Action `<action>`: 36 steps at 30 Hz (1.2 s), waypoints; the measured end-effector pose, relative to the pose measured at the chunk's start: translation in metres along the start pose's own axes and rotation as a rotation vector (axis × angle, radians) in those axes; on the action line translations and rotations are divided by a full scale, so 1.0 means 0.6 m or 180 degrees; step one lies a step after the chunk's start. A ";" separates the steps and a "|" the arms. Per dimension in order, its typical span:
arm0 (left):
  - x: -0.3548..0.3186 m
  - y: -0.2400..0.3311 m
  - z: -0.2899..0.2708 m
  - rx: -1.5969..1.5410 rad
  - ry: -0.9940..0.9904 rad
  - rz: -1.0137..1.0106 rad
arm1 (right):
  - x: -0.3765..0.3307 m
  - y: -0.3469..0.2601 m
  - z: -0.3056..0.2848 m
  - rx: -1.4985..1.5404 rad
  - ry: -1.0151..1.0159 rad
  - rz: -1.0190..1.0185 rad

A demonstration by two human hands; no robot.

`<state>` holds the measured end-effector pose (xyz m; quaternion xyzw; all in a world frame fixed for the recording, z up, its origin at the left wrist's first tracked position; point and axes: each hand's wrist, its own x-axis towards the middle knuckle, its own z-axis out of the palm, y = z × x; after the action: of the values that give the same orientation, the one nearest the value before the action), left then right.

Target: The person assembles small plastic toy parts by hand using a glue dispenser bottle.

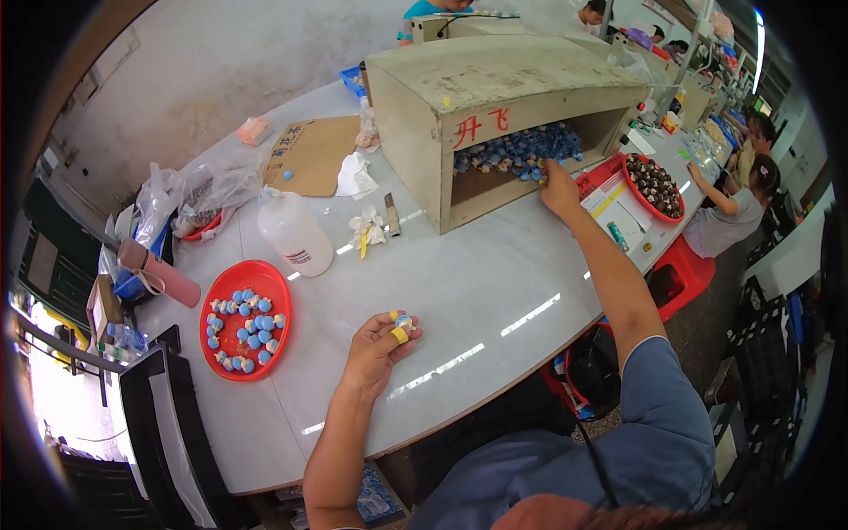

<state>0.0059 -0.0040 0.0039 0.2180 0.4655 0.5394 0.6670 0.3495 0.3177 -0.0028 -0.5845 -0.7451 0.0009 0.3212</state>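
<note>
My left hand (374, 352) is raised over the grey tabletop, with yellow covers on its fingertips. Its thumb and fingers pinch a small blue-and-white piece (405, 323), too small to name more exactly. At the opening of a beige metal box (408, 146), my right hand (558, 189) has its fingers bunched against a heap of small blue pieces (508, 152). What those fingers grip, if anything, is hidden. To the left of my left hand, a round red tray (283, 309) holds several blue-and-cream ball-shaped pieces (253, 340).
Near the tray stand a white plastic bottle (294, 231) and a pink flask (168, 276). Crumpled tissue (367, 231) and cardboard (309, 157) lie further back. A second red tray (678, 216) holds dark pieces at right. Beyond it, a person (738, 208) sits by the table.
</note>
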 end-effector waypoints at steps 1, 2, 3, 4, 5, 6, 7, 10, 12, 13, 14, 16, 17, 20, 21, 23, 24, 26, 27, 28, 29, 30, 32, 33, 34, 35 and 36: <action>0.001 -0.001 -0.001 -0.0065 -0.0033 0.0014 | 0.003 0.002 0.004 0.0023 -0.0038 -0.0063; 0.005 -0.003 -0.004 -0.0029 -0.0037 0.0031 | 0.006 0.008 0.006 -0.0004 -0.0096 -0.0025; 0.002 -0.001 -0.003 -0.0068 0.0006 0.0053 | 0.009 0.013 0.010 -0.0034 -0.0154 0.0016; -0.002 0.002 0.000 -0.0068 -0.0001 0.0016 | 0.011 0.010 0.014 -0.0017 -0.0186 -0.0038; -0.005 0.004 0.000 -0.0066 -0.0012 -0.0025 | 0.011 0.007 0.019 -0.0035 -0.0086 -0.0069; -0.006 0.004 -0.003 -0.0099 0.0032 -0.0008 | 0.009 0.005 0.024 -0.0051 0.0015 -0.0095; -0.007 0.002 -0.005 -0.0078 0.0040 -0.0017 | 0.005 0.001 0.028 -0.0037 -0.0017 -0.0142; 0.003 0.003 0.008 -0.0041 0.0090 -0.0007 | -0.021 0.006 0.041 0.1112 0.0198 -0.0132; -0.001 0.001 0.002 -0.0026 0.0299 0.0027 | -0.073 -0.121 -0.008 0.2963 -0.1269 0.0656; 0.003 -0.003 0.006 -0.0028 0.0227 0.0125 | -0.099 -0.168 -0.038 0.3282 -0.1794 0.0468; 0.004 -0.008 0.006 -0.0011 0.0147 0.0213 | -0.123 -0.211 -0.058 0.3604 -0.2304 0.0284; 0.000 -0.012 0.003 -0.0013 0.0171 0.0208 | -0.158 -0.290 -0.082 0.3531 -0.3642 -0.0114; 0.002 -0.012 0.003 -0.0049 0.0168 0.0248 | -0.171 -0.319 -0.081 0.3476 -0.4040 -0.0284; 0.007 -0.018 -0.002 -0.0044 0.0083 0.0215 | -0.197 -0.359 -0.055 0.3432 -0.4454 -0.0605; 0.008 -0.017 0.002 -0.0027 0.0081 0.0211 | -0.203 -0.363 -0.045 0.3423 -0.4484 -0.0740; 0.005 -0.018 0.005 -0.0097 0.0011 0.0203 | -0.212 -0.370 -0.035 0.3455 -0.4280 -0.0623; 0.007 -0.019 0.004 -0.0098 0.0021 0.0197 | -0.218 -0.372 -0.030 0.3468 -0.4082 -0.0511; 0.011 -0.020 -0.002 -0.0355 0.0107 0.0210 | -0.243 -0.375 -0.011 0.3642 -0.3778 -0.0303; 0.011 -0.020 -0.004 -0.0366 0.0133 0.0205 | -0.255 -0.376 -0.004 0.3793 -0.3452 -0.0100; 0.010 -0.019 -0.004 -0.0378 0.0109 0.0198 | -0.263 -0.377 -0.001 0.3797 -0.3482 -0.0101; 0.009 -0.018 -0.004 -0.0391 0.0087 0.0192 | -0.271 -0.379 0.003 0.3771 -0.3087 -0.0444; 0.008 -0.017 -0.004 -0.0404 0.0120 0.0194 | -0.275 -0.381 0.006 0.3735 -0.2687 -0.0780; 0.005 -0.015 -0.004 -0.0438 0.0115 0.0169 | -0.278 -0.384 0.001 0.3552 -0.2538 -0.0920; 0.006 -0.016 -0.002 -0.0451 0.0158 0.0176 | -0.278 -0.383 -0.003 0.3354 -0.2345 -0.1047; 0.008 -0.015 0.002 -0.0456 0.0182 0.0111 | -0.277 -0.383 -0.003 0.3372 -0.2367 -0.1053; 0.009 -0.011 0.004 -0.0461 0.0203 0.0046 | -0.275 -0.382 -0.003 0.3297 -0.2341 -0.0983; 0.007 -0.003 0.003 -0.0635 0.0153 -0.0112 | -0.272 -0.381 -0.001 0.3220 -0.2311 -0.0913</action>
<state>0.0086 -0.0004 0.0017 0.1294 0.4290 0.5763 0.6834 0.1690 0.1028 0.0060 -0.2174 -0.7848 0.5075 0.2814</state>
